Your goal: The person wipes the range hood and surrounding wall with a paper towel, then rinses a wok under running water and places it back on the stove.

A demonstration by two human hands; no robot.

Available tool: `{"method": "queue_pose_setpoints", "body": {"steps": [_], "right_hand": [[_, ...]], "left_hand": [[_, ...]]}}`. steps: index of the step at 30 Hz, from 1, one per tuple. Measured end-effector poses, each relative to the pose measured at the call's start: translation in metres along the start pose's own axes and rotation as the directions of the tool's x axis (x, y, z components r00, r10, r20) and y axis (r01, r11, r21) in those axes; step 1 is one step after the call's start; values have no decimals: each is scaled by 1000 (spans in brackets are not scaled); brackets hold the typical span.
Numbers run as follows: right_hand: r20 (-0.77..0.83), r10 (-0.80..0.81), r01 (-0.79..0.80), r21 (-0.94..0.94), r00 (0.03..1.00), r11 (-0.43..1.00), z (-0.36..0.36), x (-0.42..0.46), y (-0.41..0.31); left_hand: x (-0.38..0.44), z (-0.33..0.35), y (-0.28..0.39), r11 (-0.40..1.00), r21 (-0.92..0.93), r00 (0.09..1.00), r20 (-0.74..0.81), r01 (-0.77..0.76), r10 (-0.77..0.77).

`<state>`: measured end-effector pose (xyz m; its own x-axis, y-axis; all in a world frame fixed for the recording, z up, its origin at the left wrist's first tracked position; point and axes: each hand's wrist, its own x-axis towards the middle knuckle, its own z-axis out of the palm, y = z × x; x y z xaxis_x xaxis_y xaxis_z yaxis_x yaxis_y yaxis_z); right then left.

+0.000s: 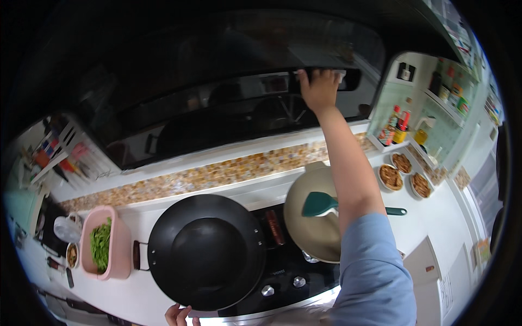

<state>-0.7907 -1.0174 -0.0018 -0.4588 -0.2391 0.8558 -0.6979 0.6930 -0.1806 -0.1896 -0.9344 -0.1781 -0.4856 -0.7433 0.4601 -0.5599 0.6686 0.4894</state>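
My right hand (321, 87) is raised to the glossy black range hood (244, 110), its fingertips at the slot edge on the right part of the front; whether they grip anything is unclear. My left hand (179, 316) is at the bottom edge, fingers partly visible beside the near rim of a black wok (208, 248). The wok sits on the left of a black glass gas hob (281, 277). On the right burner a beige pan (301, 232) stands partly behind my right arm, with a green spatula (320, 203) lying across it.
Left of the wok stands a pink plastic basin (124, 252) with leafy greens (100, 246). Bowls of brown food (390, 177) sit on the right counter, below shelves of sauce bottles (401, 122). Knives and utensils (67, 163) hang in a rack at the left.
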Motion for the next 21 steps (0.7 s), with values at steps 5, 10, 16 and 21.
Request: {"method": "queue_pose_setpoints", "body": {"steps": [5,10,16,21], "right_hand": [[-115,-395,411,206,912,888,-15,-47,-170],[-51,-607,510,602,793,615,-6,-76,-320],[22,-820,655,590,572,473,-9,-71,-301],[-131,-714,692,417,688,590,-5,-44,-121]], "left_hand": [[-4,0,-17,999,-16,999,-31,36,-37],[2,4,-28,998,-59,999,-38,-11,9],[4,3,-25,998,-52,999,-3,46,-46],[5,-4,-16,998,-43,998,40,45,-43]]}}
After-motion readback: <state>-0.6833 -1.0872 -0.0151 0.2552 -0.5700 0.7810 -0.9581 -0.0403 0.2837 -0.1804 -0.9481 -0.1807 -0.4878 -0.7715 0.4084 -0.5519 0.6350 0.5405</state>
